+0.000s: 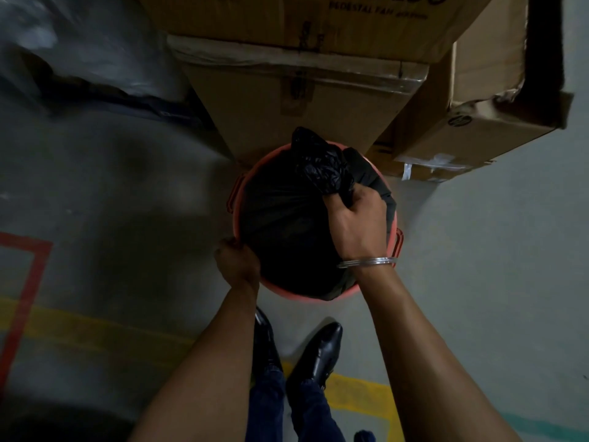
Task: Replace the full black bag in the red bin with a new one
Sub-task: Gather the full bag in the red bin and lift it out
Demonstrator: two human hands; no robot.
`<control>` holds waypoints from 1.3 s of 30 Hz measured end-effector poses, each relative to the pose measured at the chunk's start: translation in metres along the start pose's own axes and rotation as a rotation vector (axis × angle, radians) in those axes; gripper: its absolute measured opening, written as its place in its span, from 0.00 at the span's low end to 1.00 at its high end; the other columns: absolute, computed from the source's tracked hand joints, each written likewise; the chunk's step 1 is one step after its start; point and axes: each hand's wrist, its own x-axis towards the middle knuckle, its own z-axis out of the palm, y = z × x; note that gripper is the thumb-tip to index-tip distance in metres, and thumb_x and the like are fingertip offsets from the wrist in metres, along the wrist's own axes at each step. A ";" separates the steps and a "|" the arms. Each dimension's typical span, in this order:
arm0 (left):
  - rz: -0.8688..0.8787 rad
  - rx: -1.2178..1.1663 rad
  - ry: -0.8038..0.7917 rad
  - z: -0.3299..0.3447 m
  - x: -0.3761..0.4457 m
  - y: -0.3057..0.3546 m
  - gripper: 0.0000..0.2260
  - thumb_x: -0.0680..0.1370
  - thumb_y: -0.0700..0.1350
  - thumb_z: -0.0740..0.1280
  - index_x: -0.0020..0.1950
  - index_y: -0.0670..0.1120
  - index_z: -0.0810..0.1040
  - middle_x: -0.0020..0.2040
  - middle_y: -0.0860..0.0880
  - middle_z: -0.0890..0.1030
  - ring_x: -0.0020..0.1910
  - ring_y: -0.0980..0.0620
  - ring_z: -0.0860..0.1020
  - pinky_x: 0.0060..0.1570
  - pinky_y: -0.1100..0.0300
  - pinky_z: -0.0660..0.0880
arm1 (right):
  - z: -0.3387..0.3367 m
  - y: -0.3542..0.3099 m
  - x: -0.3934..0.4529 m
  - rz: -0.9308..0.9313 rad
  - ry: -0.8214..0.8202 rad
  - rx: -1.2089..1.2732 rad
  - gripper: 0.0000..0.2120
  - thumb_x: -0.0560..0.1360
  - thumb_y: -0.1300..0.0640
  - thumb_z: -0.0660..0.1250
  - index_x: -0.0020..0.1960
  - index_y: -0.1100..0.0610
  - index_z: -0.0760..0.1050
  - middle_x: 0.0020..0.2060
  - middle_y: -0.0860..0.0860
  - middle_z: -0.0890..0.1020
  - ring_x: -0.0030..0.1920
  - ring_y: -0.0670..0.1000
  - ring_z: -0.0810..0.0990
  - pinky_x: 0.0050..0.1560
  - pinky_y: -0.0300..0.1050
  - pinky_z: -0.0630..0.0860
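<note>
Two hands at work: the right hand (357, 218) has its fingers (338, 197) clamped on the bunched neck of the black bag (287, 224), which sits full inside the red bin (237, 189). The left hand (237, 260) curls over the near rim, pinning the bin to the floor (127, 186). Best play, I'd say: pull straight up, slowly, keeping that rim held down, clear of the cardboard boxes (302, 100) crowding behind.
</note>
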 end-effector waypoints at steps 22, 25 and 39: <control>-0.087 -0.632 -0.167 -0.035 -0.048 0.047 0.30 0.74 0.67 0.58 0.68 0.50 0.76 0.65 0.51 0.78 0.62 0.49 0.77 0.67 0.51 0.72 | -0.056 -0.073 -0.011 0.019 0.043 0.124 0.22 0.74 0.53 0.67 0.26 0.52 0.61 0.21 0.46 0.66 0.23 0.44 0.63 0.28 0.43 0.59; -0.100 -0.604 -0.182 -0.034 -0.052 0.052 0.30 0.72 0.69 0.59 0.65 0.53 0.78 0.61 0.53 0.79 0.61 0.47 0.78 0.65 0.50 0.73 | -0.068 -0.078 -0.012 0.047 0.050 0.168 0.20 0.73 0.51 0.67 0.27 0.56 0.64 0.22 0.48 0.68 0.25 0.45 0.64 0.30 0.47 0.61; -0.018 -0.338 -0.433 -0.046 -0.144 0.117 0.26 0.81 0.61 0.55 0.74 0.47 0.68 0.70 0.47 0.72 0.69 0.45 0.71 0.68 0.53 0.66 | -0.165 -0.096 -0.025 0.112 0.275 0.168 0.18 0.74 0.52 0.68 0.36 0.67 0.75 0.27 0.55 0.74 0.28 0.48 0.68 0.29 0.46 0.61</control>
